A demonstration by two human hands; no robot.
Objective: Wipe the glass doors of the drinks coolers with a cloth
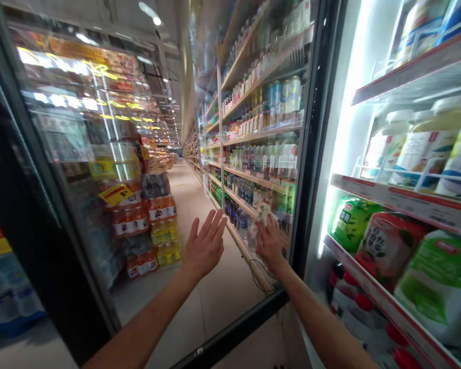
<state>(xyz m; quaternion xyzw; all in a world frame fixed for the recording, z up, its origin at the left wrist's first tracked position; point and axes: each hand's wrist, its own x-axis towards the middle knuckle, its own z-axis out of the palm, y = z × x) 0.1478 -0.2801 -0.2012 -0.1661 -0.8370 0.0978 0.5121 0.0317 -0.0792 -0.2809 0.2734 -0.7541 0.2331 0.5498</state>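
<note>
Left hand [204, 250]: ours, open, fingers spread, raised at the glass door [80, 154]; contact cannot be told.
Right hand [269, 244]: ours, fingers closed on a crumpled white wipe [263, 214], held up at the pane.
Right of hands: chiller shelf [399, 197], its front rail keeping packaged goods from sliding.
Beyond hands: shrink-wrapped drink multipacks [149, 230], stacked.

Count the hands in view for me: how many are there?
2: the left hand, open, before the glass cooler door, and the right hand, nearer the door's edge, with a crumpled white thing at its fingertips.
</note>
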